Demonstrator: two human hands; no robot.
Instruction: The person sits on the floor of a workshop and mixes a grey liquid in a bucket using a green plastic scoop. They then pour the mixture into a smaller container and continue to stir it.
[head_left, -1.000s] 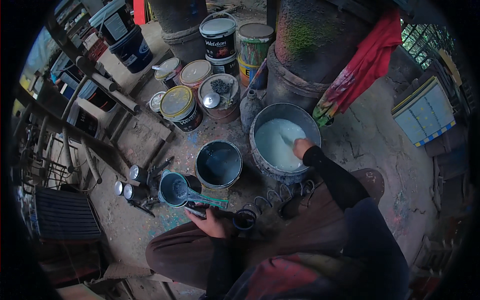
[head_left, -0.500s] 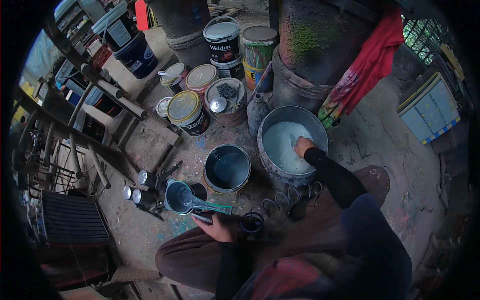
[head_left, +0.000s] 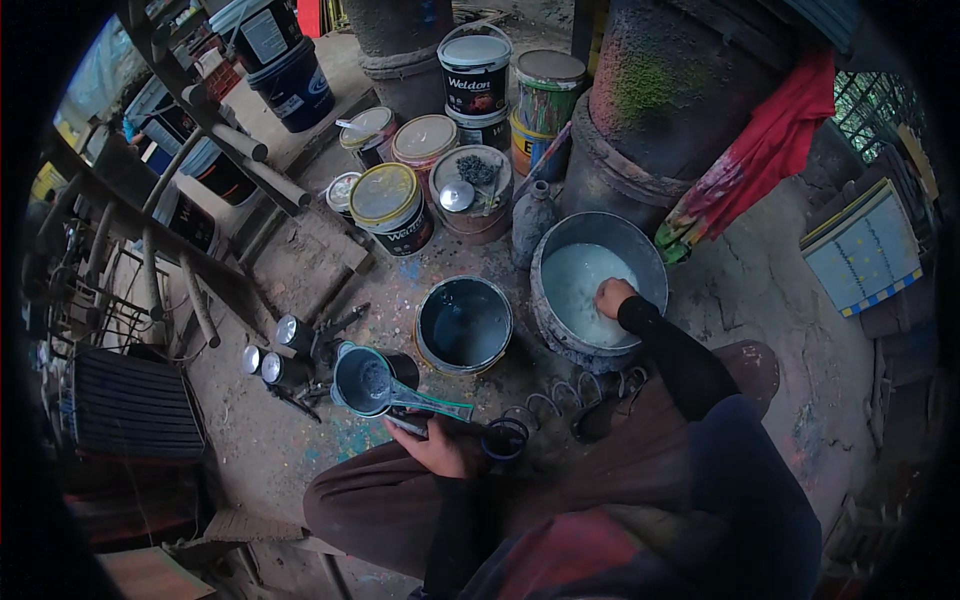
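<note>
Head view, pale liquid: whitish with a faint blue-green cast, pooled in the large bucket (head_left: 655,262), whose grey wall is crusted and stained; it stands on the floor ahead of the person's right knee.
Right hand: the right hand (head_left: 615,297) is curled like a fist at the liquid, right of the pool's middle; whether its fingers grip something below, I cannot tell.
Left hand: the left hand (head_left: 440,452) is wrapped round a dark-and-grey object (head_left: 408,424), mostly hidden, just under the handle of a blue-grey dipper (head_left: 364,382) with a green edge.
Dark bucket: the smaller dark bucket (head_left: 500,352) stands between dipper and large bucket, with dark bluish liquid inside.
Since the earlier frames: the scene sits farther right in view; the right hand lies nearer the middle of the large bucket than a second ago, and the streak beside it in the liquid no longer shows. The left hand stays beneath the dipper.
Bucket edges: a narrow gap parts the two buckets; a grey bottle (head_left: 532,228) stands just beside the large one's upper-left rim, a coiled hose (head_left: 545,402) below it.
Room: floor (head_left: 745,290) spreads right from the large bucket toward leaning boards (head_left: 865,252); lidded paint pails (head_left: 385,198) crowd the far left side.
</note>
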